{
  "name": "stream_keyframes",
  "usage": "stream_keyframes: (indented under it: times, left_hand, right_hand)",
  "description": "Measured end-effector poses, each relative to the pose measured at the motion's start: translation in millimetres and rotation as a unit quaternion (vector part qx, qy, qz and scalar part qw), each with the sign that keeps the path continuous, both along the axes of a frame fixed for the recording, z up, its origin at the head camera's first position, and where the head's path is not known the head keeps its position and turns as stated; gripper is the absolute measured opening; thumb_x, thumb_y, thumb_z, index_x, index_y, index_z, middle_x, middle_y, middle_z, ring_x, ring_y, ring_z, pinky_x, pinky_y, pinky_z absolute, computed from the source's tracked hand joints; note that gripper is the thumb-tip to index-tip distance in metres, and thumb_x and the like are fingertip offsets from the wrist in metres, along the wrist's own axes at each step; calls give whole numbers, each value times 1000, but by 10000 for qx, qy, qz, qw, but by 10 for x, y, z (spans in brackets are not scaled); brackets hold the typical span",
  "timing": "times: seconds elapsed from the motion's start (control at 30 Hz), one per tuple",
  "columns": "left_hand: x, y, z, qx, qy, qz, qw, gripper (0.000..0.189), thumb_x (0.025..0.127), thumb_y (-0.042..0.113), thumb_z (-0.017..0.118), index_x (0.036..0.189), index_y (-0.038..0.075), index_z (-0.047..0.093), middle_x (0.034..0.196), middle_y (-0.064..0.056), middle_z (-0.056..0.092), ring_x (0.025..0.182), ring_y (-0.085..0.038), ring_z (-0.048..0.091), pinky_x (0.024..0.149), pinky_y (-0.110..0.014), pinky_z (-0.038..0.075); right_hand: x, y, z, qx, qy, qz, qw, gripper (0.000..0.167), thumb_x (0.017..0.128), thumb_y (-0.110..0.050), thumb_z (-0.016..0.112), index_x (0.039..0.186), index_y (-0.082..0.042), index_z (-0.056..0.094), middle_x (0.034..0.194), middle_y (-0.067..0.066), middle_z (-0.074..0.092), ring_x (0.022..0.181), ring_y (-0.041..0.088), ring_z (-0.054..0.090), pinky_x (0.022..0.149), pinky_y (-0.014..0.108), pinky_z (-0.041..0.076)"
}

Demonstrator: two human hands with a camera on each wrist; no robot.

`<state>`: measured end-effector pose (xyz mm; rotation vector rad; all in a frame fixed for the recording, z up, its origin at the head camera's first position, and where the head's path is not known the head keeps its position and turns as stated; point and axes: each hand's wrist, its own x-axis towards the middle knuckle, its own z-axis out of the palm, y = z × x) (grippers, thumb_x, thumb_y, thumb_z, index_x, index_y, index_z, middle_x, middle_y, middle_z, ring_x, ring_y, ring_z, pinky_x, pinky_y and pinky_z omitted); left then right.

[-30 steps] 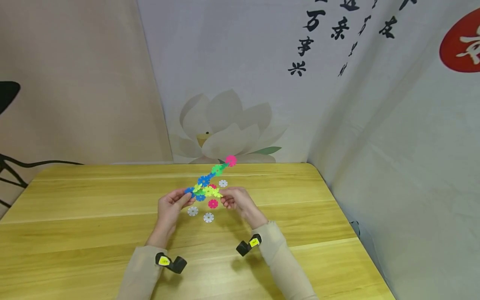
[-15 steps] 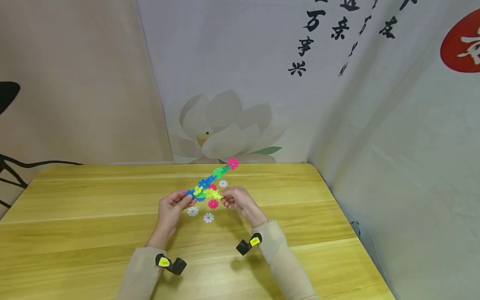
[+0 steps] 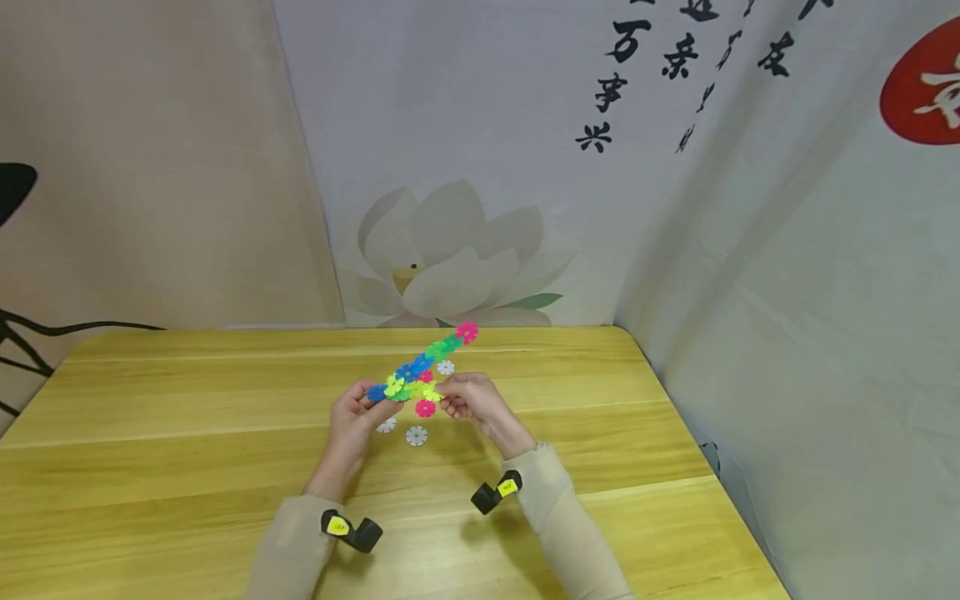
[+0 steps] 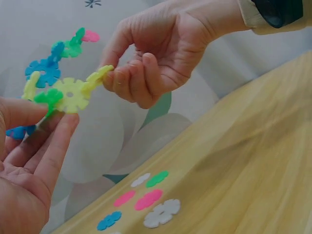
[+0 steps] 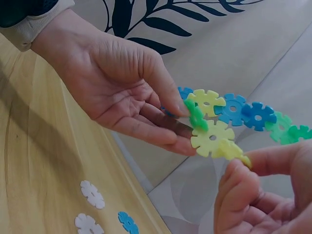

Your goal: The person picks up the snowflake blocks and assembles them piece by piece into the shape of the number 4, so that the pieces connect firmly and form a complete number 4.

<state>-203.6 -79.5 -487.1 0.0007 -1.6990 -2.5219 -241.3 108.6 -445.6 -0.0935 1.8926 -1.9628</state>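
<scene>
Both hands hold up a chain of interlocking snowflake discs (image 3: 422,365) above the table. It runs through blue, yellow and green discs to a pink disc (image 3: 467,332) at its far end. My left hand (image 3: 352,429) pinches the chain at a green disc (image 5: 196,116), thumb on top and fingers beneath. A yellow disc (image 4: 72,96) sits beside those fingers. With thumb and index finger, my right hand (image 3: 480,404) pinches a yellow disc (image 4: 100,75) at the near end, its other fingers curled. The fingertips partly cover both gripped discs.
Loose discs lie on the wooden table (image 3: 187,450) under the hands: white (image 3: 416,436), pink (image 3: 425,408), blue (image 4: 109,221) and green (image 4: 157,178). Behind the table hangs a printed curtain (image 3: 480,125). A black stand (image 3: 22,346) shows at the far left.
My left hand has shifted right along the chain, from near the blue disc to the green one. The chain's pink end has dipped slightly. My right hand has barely moved.
</scene>
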Motion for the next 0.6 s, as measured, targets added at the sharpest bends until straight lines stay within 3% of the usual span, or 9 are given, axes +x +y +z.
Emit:
stream_keyframes:
  times: [0.13,0.27,0.6]
  left_hand:
    - [-8,57,-25,-29,5,286,9996,32,76,-17,64,77,14,56,68,10,63,69,-4,58,63,-17,52]
    - [-3,91,-33,-62,-3,492,9988,33,75,-17,64,74,16,60,69,9,63,69,-4,59,64,-18,54]
    - [45,122,-23,522,270,354,9976,37,82,-16,58,77,17,72,76,1,71,71,-11,69,69,-24,58]
  right_hand:
    - [22,-22,18,36,45,58,10000,12,85,-5,60,73,-5,60,58,-1,55,47,4,47,42,11,41]
    - [46,-45,28,-6,66,87,9999,13,85,-5,60,71,-6,59,58,0,56,46,4,47,42,11,40]
    - [157,-122,44,-150,167,-70,9997,15,85,-6,59,70,-6,57,58,0,54,48,5,46,43,12,40]
